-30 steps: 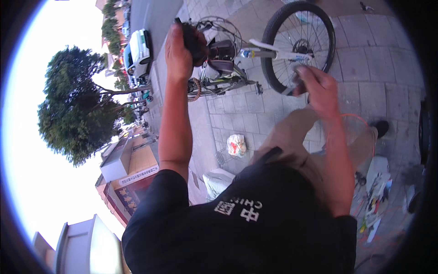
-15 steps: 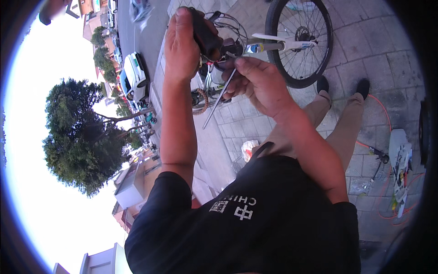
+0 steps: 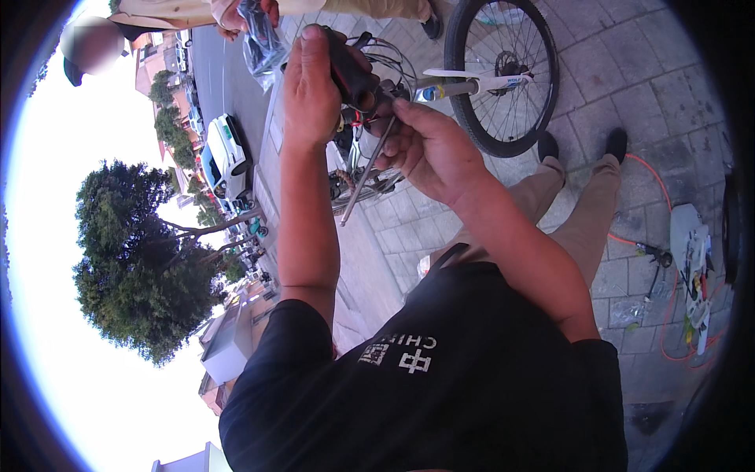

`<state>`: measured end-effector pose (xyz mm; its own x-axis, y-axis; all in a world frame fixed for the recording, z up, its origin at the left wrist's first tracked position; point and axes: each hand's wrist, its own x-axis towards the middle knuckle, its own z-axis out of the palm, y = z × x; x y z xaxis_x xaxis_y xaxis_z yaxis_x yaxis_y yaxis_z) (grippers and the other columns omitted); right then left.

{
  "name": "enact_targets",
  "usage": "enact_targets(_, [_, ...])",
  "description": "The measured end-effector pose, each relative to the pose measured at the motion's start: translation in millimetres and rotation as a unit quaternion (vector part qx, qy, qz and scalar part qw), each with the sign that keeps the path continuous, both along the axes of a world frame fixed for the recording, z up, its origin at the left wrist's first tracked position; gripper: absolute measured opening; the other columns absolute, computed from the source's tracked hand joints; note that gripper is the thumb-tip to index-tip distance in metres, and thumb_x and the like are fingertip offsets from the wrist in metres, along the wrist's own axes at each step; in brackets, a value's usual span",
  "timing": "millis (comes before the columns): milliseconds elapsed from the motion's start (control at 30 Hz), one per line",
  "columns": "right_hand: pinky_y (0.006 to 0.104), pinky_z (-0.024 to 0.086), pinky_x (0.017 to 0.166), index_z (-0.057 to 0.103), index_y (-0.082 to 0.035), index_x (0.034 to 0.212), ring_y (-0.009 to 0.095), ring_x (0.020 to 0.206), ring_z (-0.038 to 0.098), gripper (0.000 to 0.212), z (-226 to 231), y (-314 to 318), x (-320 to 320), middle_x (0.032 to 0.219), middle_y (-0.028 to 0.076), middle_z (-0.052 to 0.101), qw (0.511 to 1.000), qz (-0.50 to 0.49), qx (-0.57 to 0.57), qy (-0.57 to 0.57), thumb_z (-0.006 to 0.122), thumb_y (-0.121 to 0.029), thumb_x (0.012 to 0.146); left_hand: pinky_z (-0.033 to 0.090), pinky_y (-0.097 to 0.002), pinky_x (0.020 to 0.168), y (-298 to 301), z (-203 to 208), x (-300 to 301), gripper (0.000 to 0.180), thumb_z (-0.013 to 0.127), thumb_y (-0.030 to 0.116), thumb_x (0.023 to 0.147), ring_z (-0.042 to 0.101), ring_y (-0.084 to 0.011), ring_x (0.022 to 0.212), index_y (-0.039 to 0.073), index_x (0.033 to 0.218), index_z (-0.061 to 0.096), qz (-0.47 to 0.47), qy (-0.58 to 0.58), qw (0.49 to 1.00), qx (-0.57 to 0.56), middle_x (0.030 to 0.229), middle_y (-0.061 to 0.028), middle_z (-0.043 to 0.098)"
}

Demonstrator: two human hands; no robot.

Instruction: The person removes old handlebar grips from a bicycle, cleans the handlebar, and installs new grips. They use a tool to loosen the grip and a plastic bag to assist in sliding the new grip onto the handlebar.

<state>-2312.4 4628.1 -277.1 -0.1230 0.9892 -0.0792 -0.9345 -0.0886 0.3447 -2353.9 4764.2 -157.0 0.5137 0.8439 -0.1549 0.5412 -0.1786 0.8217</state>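
My left hand (image 3: 313, 86) is closed around a black handlebar grip (image 3: 351, 71) with a round hollow end, at the top middle of the view. Just right of it, my right hand (image 3: 429, 149) pinches a long thin metal rod (image 3: 364, 182) that looks like a hex key. Its free end points down and left; the other end, by the handlebar, is hidden behind my fingers. Cables (image 3: 393, 57) curve beside the grip. The bike's front wheel (image 3: 507, 79) and white-ended fork (image 3: 491, 81) lie to the right of my hands.
A person (image 3: 177, 14) at the upper left holds a clear plastic bag (image 3: 263, 43) with dark contents. Right, on the paving, lie an orange hose (image 3: 651, 175) and a grey-white object (image 3: 690, 244). A white car (image 3: 226, 153) and a tree (image 3: 145, 263) are at left.
The person with the plastic bag has come further into view at the upper left. My right hand and the rod have shifted slightly left, and the grip's hollow end now shows more.
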Motion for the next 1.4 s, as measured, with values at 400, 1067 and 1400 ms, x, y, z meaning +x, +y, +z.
enact_targets(400, [0.0440,0.062,0.074,0.066,-0.001,0.115,0.017,0.073,0.069,0.030,5.3,0.4,-0.2,0.095,0.010,0.071,1.000,0.015,-0.005,-0.017,0.052,-0.027,0.112,0.047,-0.0296,0.046,6.1,-5.0,2.1,0.053,0.033,0.052,0.115,0.062,-0.0192,0.050,0.003,0.107,0.051,-0.013,-0.006,1.000,0.017,0.075,-0.0139,0.069])
enact_targets(1067, [0.0303,0.050,0.056,0.067,-0.007,0.113,0.010,0.062,0.058,0.020,35.8,3.3,5.4,0.088,0.004,0.069,0.980,0.016,-0.142,-0.136,0.063,-0.025,0.106,0.055,-0.0367,0.061,23.9,-27.2,-17.7,0.051,0.037,0.047,0.115,0.070,-0.0261,0.069,0.002,0.109,0.060,-0.071,0.110,0.971,0.199,0.083,-0.0162,0.070])
enact_targets(1400, [0.0256,0.035,0.054,0.062,-0.012,0.115,0.008,0.060,0.042,0.020,62.4,9.4,23.5,0.081,-0.005,0.052,0.935,0.042,-0.227,-0.269,0.052,-0.028,0.112,0.054,-0.0580,0.076,4.4,-13.9,15.8,0.054,0.053,0.049,0.107,0.069,-0.0537,0.081,-0.004,0.099,0.057,0.064,0.062,0.985,0.150,0.079,-0.0295,0.070])
